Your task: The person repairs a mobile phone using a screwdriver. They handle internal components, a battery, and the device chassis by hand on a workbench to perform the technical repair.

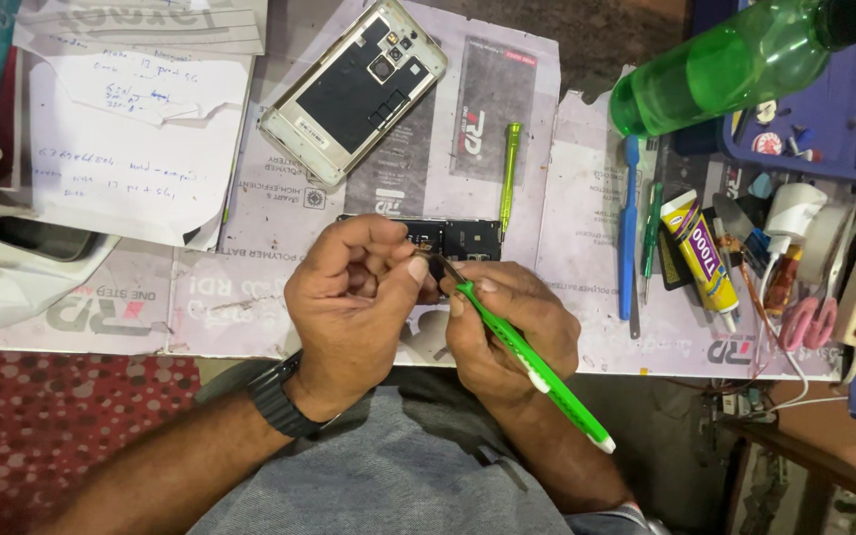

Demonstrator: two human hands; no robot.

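Both hands closed: right (507,317) grips green brush (532,369) (bristles meet left (354,287) fingertips' small part).

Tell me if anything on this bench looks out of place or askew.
Yes: a green plastic bottle lies tipped on its side at the bench's far right, overhanging a blue tray of small parts. An opened phone with its back cover off lies at a slant on the mat. Nothing looks spilled.

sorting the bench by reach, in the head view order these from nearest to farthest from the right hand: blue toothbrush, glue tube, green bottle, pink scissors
From the right hand:
1. blue toothbrush, just to its right on the mat.
2. glue tube, further right, beyond the toothbrush.
3. pink scissors, near the right edge.
4. green bottle, top right corner.
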